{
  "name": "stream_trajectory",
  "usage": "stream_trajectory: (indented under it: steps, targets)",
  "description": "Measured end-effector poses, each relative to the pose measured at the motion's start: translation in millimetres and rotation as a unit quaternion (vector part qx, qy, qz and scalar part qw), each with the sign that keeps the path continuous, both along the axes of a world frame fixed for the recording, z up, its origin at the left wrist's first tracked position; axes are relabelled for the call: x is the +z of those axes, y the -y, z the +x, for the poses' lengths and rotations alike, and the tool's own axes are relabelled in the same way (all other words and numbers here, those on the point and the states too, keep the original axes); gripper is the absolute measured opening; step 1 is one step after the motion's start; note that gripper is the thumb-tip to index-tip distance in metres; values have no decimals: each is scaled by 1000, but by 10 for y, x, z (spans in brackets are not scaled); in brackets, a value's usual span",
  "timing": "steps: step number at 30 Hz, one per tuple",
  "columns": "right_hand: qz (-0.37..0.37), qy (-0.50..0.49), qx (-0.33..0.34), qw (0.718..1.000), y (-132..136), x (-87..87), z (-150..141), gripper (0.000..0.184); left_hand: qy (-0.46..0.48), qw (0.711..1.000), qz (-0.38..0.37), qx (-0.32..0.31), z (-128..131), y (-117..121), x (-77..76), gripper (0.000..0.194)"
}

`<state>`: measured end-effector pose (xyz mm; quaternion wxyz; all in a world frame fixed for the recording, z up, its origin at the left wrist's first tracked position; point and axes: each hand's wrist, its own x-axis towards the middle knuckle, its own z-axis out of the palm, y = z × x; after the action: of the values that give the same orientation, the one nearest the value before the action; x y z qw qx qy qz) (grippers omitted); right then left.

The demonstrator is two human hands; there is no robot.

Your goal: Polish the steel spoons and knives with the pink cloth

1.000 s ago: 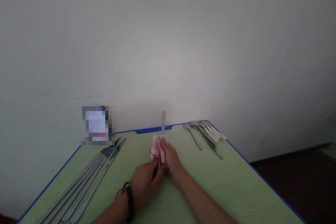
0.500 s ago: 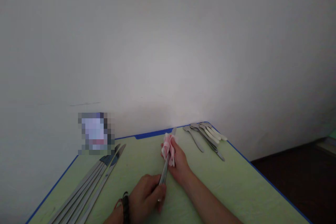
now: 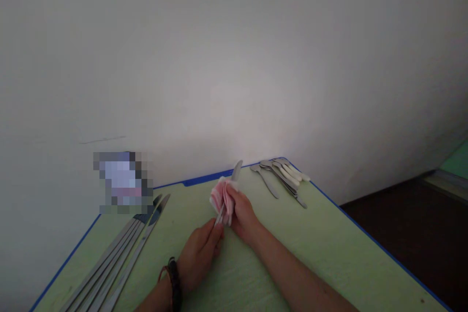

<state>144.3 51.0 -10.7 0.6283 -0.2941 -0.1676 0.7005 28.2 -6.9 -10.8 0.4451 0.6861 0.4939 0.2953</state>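
A table knife (image 3: 237, 169) is held tilted over the table, its blade tip pointing away toward the wall. My left hand (image 3: 200, 249), with a dark bracelet at the wrist, is closed round the knife's handle. A pink and white cloth (image 3: 224, 200) is wrapped about the middle of the knife. My right hand (image 3: 245, 217) is closed on this cloth, pressing it round the metal. The part of the knife inside the cloth is hidden.
Several long knives (image 3: 120, 253) lie at the left of the green table (image 3: 234, 282). Spoons (image 3: 265, 180) and white-handled cutlery (image 3: 290, 173) lie at the back right. A blurred upright object (image 3: 122, 180) stands at the back left, by the wall (image 3: 234, 83).
My left hand has moved up the picture, nearer the cloth. More of the blade shows beyond the cloth, which looks more spread. The view has shifted slightly.
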Motion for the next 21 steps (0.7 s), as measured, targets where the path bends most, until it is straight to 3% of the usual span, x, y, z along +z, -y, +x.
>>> stream_trajectory:
  steps: [2,5,11,15,18,21]
  targets:
    - [-26,-56,-53,997,-52,27,34,17,-50,998,16,-33,8,52,21,41]
    - [-19,-76,-50,996,-76,49,53,16,-17,999,0,-40,21,63,10,42]
    - [13,41,40,998,17,-34,-32,17,124,989,-79,14,24,-63,29,45]
    - [29,82,34,996,35,-61,-43,11,142,984,-104,35,18,-84,59,46]
    - [10,60,-2,998,-9,-55,-23,11,98,991,-83,24,12,-69,40,42]
    - [-12,1,-62,998,-80,-41,16,15,-30,1000,-3,6,20,-5,25,36]
